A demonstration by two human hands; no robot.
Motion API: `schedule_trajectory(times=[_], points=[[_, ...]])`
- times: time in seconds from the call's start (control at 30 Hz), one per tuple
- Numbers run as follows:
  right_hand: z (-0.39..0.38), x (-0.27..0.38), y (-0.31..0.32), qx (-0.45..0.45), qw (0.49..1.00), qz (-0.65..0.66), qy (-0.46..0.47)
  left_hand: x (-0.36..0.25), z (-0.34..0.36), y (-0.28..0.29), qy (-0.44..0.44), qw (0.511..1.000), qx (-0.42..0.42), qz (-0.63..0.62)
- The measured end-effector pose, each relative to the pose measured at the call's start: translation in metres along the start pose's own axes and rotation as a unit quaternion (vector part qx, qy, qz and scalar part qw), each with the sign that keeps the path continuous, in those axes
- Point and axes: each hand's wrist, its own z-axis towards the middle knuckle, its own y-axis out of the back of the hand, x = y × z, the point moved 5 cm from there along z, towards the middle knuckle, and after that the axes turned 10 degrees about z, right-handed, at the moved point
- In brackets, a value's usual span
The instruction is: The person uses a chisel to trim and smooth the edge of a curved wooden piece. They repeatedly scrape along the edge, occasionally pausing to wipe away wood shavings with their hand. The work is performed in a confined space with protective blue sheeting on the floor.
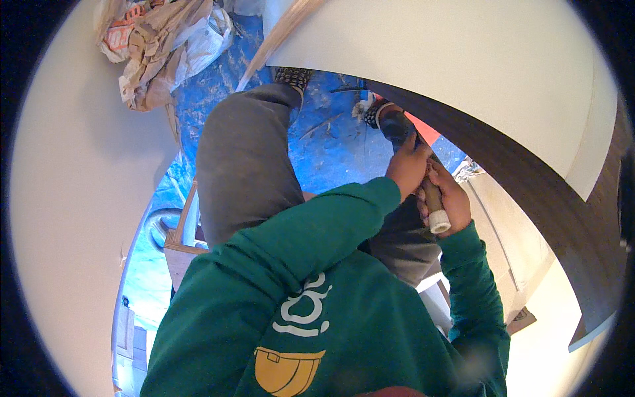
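Note:
A brown, rod-like handle (433, 198) with a whitish round end lies in my right hand (456, 202), whose fingers wrap round it. Just ahead of it, my left hand (407, 169) closes about the front part of the same tool, one finger stretched forward. A dark, shiny piece (397, 127) shows beyond my left fingertips. My hands partly hide where it meets the handle, so the tool's kind is unclear. Both hands are close together over my right leg, under the edge of a pale panel.
The pale panel (450, 73) with a dark brown edge band (503, 142) curves over the right side. Blue sheeting (337, 149) covers the floor. Crumpled paper and plastic (165, 49) lie at the far left. A wooden frame (182, 231) stands beside my left leg; an orange-red thing (423, 129) shows ahead.

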Motion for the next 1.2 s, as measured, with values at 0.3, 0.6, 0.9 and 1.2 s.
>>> schedule_trajectory(times=[0.3,0.6,0.9,1.2], points=[[-0.081,-0.049,0.057,-0.045,0.996,0.056,0.048,-0.003,0.031,0.011,-0.294,0.914,-0.077,0.270],[-0.089,-0.111,0.104,-0.036,0.977,0.104,0.181,0.013,0.092,0.040,-0.291,0.877,-0.107,0.367],[-0.074,-0.138,0.133,0.042,0.945,0.200,0.257,-0.012,0.044,0.026,-0.370,0.811,-0.136,0.433],[-0.065,-0.150,0.151,0.129,0.915,0.292,0.247,-0.036,0.025,0.015,-0.323,0.833,-0.101,0.438]])
